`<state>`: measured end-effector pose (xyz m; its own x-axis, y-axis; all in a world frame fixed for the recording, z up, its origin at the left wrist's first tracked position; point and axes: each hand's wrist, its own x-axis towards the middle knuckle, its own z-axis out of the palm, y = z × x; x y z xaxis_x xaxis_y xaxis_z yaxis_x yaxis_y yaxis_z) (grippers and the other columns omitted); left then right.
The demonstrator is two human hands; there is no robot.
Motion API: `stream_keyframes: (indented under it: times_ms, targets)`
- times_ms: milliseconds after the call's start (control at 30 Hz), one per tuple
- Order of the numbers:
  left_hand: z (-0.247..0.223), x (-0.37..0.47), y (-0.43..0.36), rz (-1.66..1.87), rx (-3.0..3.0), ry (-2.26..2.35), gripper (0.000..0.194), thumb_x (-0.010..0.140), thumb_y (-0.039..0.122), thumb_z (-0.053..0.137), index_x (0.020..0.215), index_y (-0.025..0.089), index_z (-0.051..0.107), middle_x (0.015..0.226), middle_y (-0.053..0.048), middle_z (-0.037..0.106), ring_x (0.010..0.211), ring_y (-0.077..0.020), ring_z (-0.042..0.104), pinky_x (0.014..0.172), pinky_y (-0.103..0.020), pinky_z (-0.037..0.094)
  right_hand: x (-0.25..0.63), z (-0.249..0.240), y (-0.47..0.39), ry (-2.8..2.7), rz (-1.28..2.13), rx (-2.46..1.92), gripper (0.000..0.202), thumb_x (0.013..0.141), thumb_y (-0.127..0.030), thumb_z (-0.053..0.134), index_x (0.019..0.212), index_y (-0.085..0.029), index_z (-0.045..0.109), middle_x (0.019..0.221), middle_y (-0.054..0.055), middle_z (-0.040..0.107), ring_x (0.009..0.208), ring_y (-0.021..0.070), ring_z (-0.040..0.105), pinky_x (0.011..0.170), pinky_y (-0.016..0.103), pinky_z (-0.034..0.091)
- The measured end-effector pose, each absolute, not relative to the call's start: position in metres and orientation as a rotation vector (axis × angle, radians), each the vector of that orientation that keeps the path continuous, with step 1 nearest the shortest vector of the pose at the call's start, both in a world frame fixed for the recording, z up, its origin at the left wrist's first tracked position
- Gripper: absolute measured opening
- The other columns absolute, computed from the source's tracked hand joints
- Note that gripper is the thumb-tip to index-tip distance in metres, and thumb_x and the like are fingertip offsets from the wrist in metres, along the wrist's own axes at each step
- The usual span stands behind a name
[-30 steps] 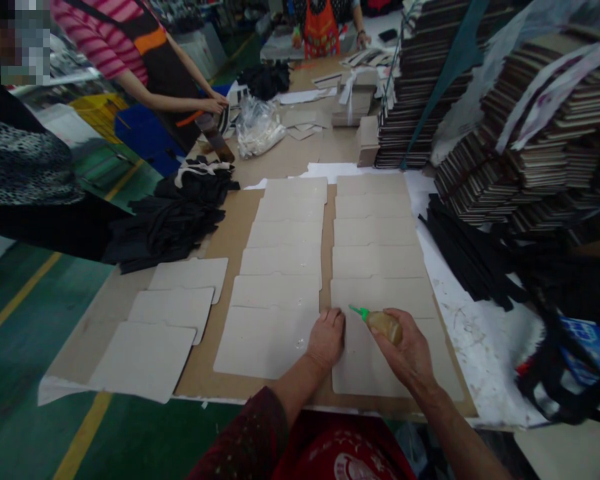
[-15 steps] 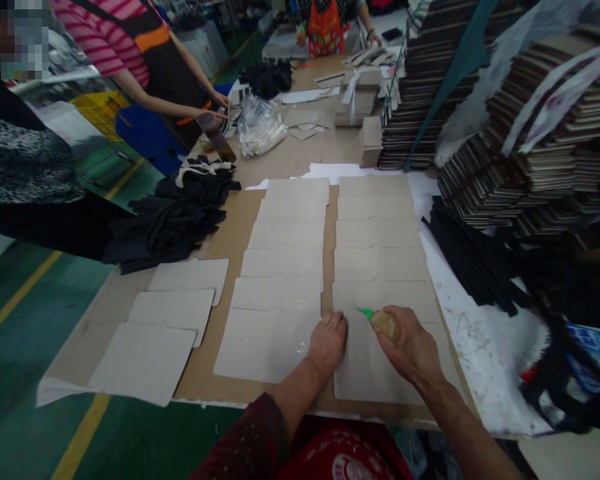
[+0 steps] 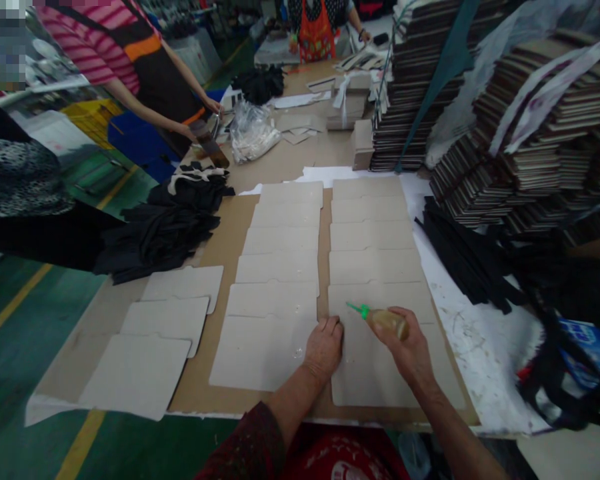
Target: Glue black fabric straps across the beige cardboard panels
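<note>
My right hand (image 3: 411, 350) is wrapped around a squeeze bottle (image 3: 387, 323) of yellowish-brown liquid. The bottle is tilted, its green nozzle (image 3: 356, 308) pointing left over the right column of overlapping grey-beige boards (image 3: 380, 373). Between that column and the middle column of boards (image 3: 253, 353), my left hand (image 3: 325, 347) rests palm down, its fingers bent and close to the right boards' edge. It holds nothing that I can see. Small shiny clear spots (image 3: 298, 353) dot the right side of the middle boards.
Loose boards (image 3: 135, 367) overlap at the left table edge. Black fabric strips lie in piles left (image 3: 165, 233) and right (image 3: 465, 253). Tall board stacks (image 3: 535, 133) stand at the back right. A person in a striped shirt (image 3: 93, 40) works beside a plastic bag (image 3: 253, 133).
My right hand has turned the bottle flatter and its nozzle has shifted left, away from the board surface. My left hand stays at the board edge. The whole view has shifted slightly.
</note>
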<state>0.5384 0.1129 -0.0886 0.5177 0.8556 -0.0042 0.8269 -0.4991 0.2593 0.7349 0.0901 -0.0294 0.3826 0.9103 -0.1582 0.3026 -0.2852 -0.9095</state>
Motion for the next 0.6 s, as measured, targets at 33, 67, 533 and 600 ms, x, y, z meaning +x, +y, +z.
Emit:
stream_keyframes:
  times_ms: [33, 67, 533, 600]
  targets:
    - [-0.087, 0.537, 0.113, 0.186, 2.539, 1.416, 0.031, 0.084, 0.003, 0.046, 0.108, 0.013, 0.062, 0.121, -0.010, 0.063, 0.108, -0.0210, 0.057, 0.099, -0.034, 0.050, 0.740, -0.029, 0.091, -0.898, 0.930, -1.750, 0.051, 0.074, -0.051, 0.070, 0.113, -0.022, 0.054, 0.088, 0.003, 0.065, 0.074, 0.0204, 0.063, 0.065, 0.035, 0.053]
    - [-0.086, 0.536, 0.115, 0.192, 2.545, 1.407, 0.032, 0.083, 0.001, 0.045, 0.108, 0.013, 0.062, 0.120, -0.009, 0.063, 0.108, -0.0201, 0.057, 0.100, -0.033, 0.050, 0.748, -0.027, 0.091, -0.757, 0.938, -1.710, 0.054, 0.072, -0.051, 0.072, 0.113, -0.022, 0.054, 0.084, 0.001, 0.064, 0.067, 0.0185, 0.061, 0.058, 0.031, 0.051]
    - [-0.104, 0.551, 0.180, 0.346, 2.518, 1.475, 0.045, 0.079, -0.002, 0.042, 0.120, 0.010, 0.056, 0.126, -0.012, 0.058, 0.119, -0.0236, 0.049, 0.106, -0.039, 0.044, 0.821, -0.003, 0.059, -0.834, 0.606, -2.080, 0.058, 0.068, -0.060, 0.072, 0.109, -0.021, 0.060, 0.086, 0.007, 0.067, 0.074, 0.0258, 0.063, 0.067, 0.042, 0.052]
    - [-0.108, 0.551, 0.179, 0.354, 2.523, 1.485, 0.044, 0.079, -0.002, 0.042, 0.119, 0.010, 0.057, 0.126, -0.013, 0.058, 0.119, -0.0234, 0.050, 0.106, -0.040, 0.044, 0.821, -0.008, 0.057, -0.924, 0.579, -2.107, 0.056, 0.071, -0.061, 0.069, 0.109, -0.021, 0.061, 0.088, 0.007, 0.067, 0.077, 0.0261, 0.062, 0.070, 0.042, 0.053]
